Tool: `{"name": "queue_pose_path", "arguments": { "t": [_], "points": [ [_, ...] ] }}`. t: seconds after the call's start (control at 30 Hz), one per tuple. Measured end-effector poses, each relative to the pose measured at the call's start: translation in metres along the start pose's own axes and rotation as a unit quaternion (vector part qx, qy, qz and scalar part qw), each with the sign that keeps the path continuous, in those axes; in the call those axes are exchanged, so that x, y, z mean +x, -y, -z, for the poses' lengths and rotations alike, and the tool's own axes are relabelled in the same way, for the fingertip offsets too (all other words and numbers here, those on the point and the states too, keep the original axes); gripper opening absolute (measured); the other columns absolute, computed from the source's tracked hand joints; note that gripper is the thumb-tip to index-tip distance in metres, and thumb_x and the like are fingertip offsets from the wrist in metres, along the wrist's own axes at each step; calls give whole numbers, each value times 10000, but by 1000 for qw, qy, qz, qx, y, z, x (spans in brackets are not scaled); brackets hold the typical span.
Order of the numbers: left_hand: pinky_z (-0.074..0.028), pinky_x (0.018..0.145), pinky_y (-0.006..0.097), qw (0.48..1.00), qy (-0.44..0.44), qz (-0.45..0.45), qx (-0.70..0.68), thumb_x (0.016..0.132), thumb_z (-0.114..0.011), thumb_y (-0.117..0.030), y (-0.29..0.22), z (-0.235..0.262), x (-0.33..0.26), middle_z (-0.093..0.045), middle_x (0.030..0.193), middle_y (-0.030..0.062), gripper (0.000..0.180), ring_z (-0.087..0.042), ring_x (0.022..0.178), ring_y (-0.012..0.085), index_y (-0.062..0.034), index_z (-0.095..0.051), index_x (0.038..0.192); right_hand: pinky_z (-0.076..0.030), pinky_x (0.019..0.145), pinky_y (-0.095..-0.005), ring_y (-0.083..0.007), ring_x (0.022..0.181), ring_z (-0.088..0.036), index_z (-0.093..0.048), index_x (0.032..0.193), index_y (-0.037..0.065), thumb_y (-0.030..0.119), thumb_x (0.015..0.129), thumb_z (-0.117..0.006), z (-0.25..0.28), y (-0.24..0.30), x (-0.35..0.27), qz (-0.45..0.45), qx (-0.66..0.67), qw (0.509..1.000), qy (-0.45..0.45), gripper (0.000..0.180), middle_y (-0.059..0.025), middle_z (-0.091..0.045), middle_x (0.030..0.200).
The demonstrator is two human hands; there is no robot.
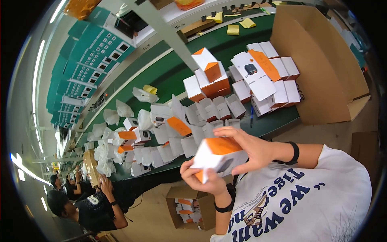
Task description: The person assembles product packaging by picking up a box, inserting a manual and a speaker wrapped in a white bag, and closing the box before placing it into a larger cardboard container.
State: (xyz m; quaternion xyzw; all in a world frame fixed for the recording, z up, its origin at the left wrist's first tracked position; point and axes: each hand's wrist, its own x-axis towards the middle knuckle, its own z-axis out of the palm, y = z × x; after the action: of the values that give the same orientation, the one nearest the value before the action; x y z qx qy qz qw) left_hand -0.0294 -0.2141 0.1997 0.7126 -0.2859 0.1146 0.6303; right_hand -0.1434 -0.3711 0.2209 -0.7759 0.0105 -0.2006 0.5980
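Note:
Between my two hands is a small white box with orange panels [221,146], held tilted above the bench's near edge. My left hand [203,183] is closed around its lower left end. My right hand [256,151] grips its right end, with the thumb below and the fingers over the top. Just beyond stand rows of white boxes with open tops [177,146]. One orange flap [179,126] lies across them. Farther back are stacked white and orange boxes [207,82]. A printed box piece [252,76] rests on another stack to the right. A blue pen [251,117] lies beside that stack.
A large open brown carton [318,68] stands at the right. White plastic bags [111,117] litter the green bench [161,74]. Teal cartons [92,60] are stacked at the far left. A carton of boxes [173,205] sits on the floor. Co-workers [94,211] are at lower left.

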Motion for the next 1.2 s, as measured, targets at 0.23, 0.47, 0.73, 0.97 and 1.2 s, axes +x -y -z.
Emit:
{"name": "queue_pose_path", "arguments": {
  "t": [0.23,0.47,0.73,0.97,1.2],
  "points": [
    [-511,956,357,913,264,288,-117,920,-731,-59,40,-34,-41,-544,1336,150,460,-576,1192,229,-9,-528,1330,-531,917,-391,-335,1048,-692,-567,1307,45,245,772,-852,87,-21,-58,-218,-124,967,-35,639,-221,-688,1146],
    [-532,1009,476,584,554,571,-159,1046,-537,-505,96,-97,-114,-497,1426,261,693,-579,1257,365,11,-363,1476,-574,862,-493,-469,972,-697,-619,1125,-87,326,744,-831,80,-95,-76,-464,-309,827,67,601,-320,-699,1009],
    [-559,991,566,529,287,766,-228,993,-596,-471,154,-112,-140,-494,1353,329,617,-587,1206,500,-9,-385,1344,-547,939,-475,-472,1068,-675,-693,1091,-110,467,926,-621,52,-152,-44,-466,-214,859,-5,605,-310,-713,1037],
    [-500,1053,618,552,116,788,-248,1022,-511,-322,153,-108,-130,-442,1384,401,460,-536,1269,540,37,-358,1264,-486,883,-470,-421,1030,-589,-587,1038,-28,208,849,-752,116,-104,-36,-163,-333,863,-342,344,-218,-609,1023],
    [-554,833,410,571,304,740,-185,1025,-508,-353,133,-41,-112,-656,1021,157,397,-658,882,285,-21,-590,1225,-397,1013,-563,-458,1194,-510,-414,1406,-82,478,722,-879,190,-141,5,-394,-457,739,-298,999,-260,-547,1271]
  ]
}}
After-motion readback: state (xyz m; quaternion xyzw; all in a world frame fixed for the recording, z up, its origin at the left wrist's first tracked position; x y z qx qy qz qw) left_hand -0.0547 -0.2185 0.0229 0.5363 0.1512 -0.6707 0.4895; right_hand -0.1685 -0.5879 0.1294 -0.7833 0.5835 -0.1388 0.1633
